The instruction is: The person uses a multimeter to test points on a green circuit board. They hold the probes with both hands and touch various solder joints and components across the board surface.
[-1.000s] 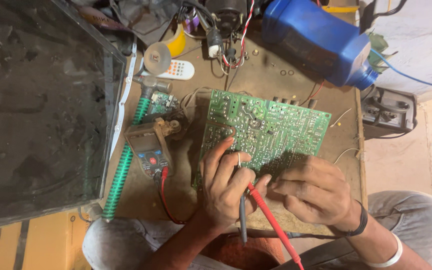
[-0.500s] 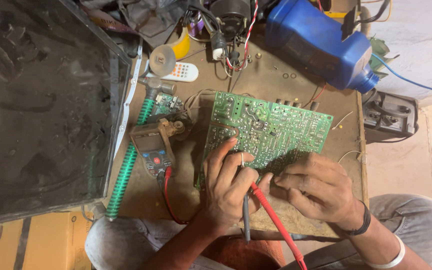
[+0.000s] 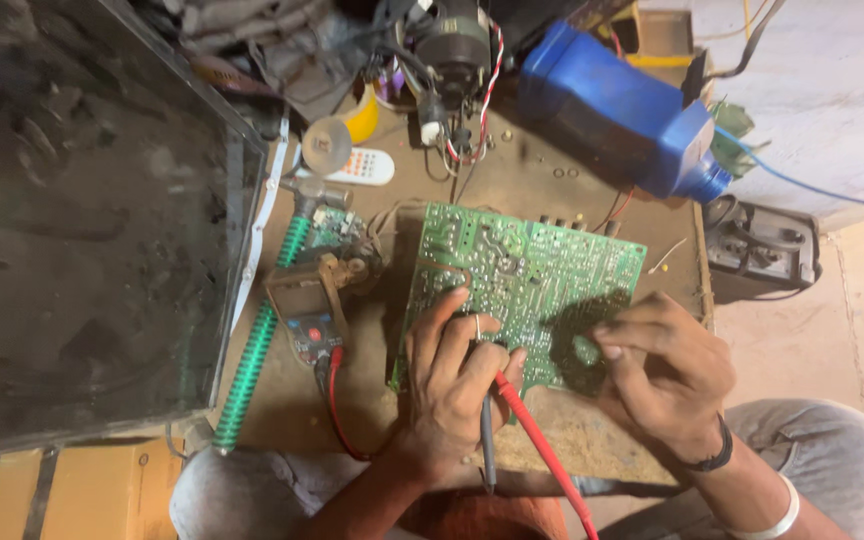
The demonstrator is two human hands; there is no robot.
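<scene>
Head view: left hand (image 3: 452, 385) gripping two probes (image 3: 512, 420), right hand (image 3: 667, 375) pinching one circuit board (image 3: 527, 285).

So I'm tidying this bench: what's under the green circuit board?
The green circuit board lies on the brown worktop. Wires show at its left edge; whatever sits beneath is covered by the board and both hands.

A large dark glass screen (image 3: 82, 220), dusty and unlit, fills the left side and overlaps the left edge of the workbench (image 3: 562, 440). Just right of it, near the bench's left edge, lies a small handheld meter (image 3: 307, 315) with a brownish casing and a pale rectangular display. Near the bench's far edge rests a small white remote (image 3: 362, 166) with coloured buttons.
</scene>
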